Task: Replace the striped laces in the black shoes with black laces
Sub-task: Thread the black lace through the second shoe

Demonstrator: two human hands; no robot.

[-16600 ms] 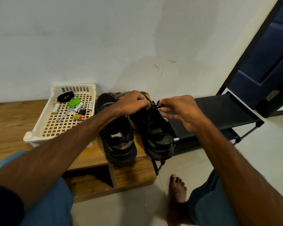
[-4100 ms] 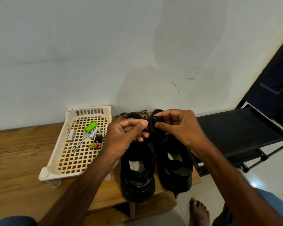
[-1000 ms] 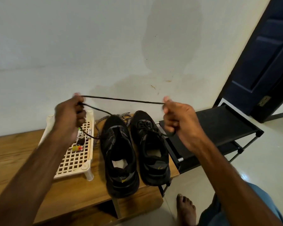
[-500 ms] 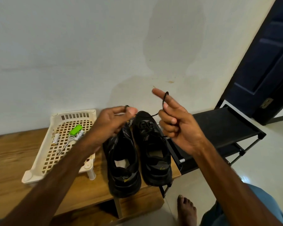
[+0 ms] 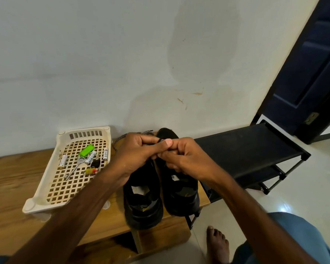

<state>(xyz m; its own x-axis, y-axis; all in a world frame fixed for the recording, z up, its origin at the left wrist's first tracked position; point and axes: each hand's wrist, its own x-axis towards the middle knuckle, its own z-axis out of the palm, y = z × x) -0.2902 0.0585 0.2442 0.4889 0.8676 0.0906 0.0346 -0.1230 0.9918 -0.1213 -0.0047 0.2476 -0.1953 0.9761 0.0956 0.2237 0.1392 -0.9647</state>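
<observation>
Pinching the black lace [image 5: 161, 140] tight in both grips now, left hand [image 5: 139, 151] against right hand [image 5: 185, 159], just over the shoes [image 5: 143, 202] on the counter [image 5: 11, 187]. No more stretching it wide like a second ago. Probably starting the bow, with the striped lace [image 5: 120, 139] dumped behind.

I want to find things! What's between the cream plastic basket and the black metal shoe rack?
Two black shoes on the wooden bench, seen in the head view; the left hand and right hand pinch a black lace over them.
</observation>
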